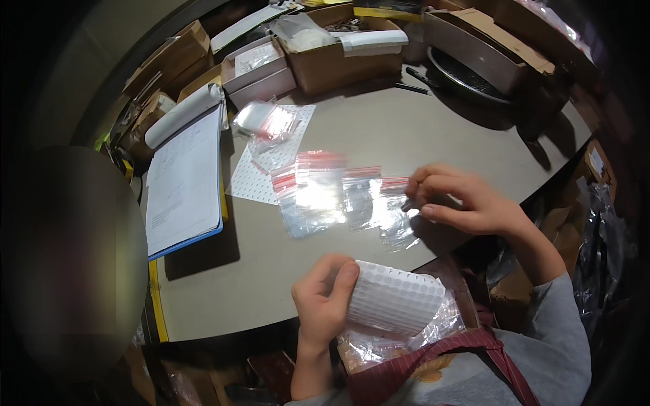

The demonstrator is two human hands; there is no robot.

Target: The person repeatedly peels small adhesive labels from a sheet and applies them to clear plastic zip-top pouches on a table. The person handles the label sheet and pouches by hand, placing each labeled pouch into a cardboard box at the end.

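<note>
My left hand [321, 295] is closed on the left edge of a sticker sheet [396, 298], white with rows of round pale labels. It tilts above the front edge of the table. My right hand [455, 197] hovers at the right end of a row of clear zip bags, fingers half curled and thumb apart, slightly blurred. Its fingertips are at the rightmost zip bag [398, 227]; whether they touch it I cannot tell. A small dark spot shows by them. Further left lie another zip bag [363, 203] and an overlapping stack of red-topped zip bags [308, 203].
At left a blue clipboard [184, 183] holds papers. Behind the bags, a dotted sheet [252, 177] lies under a plastic packet [267, 122]. Cardboard boxes [349, 64], a pen [412, 88] and a round dark tray [467, 74] line the back. An open box with plastic bags [379, 348] sits at my lap.
</note>
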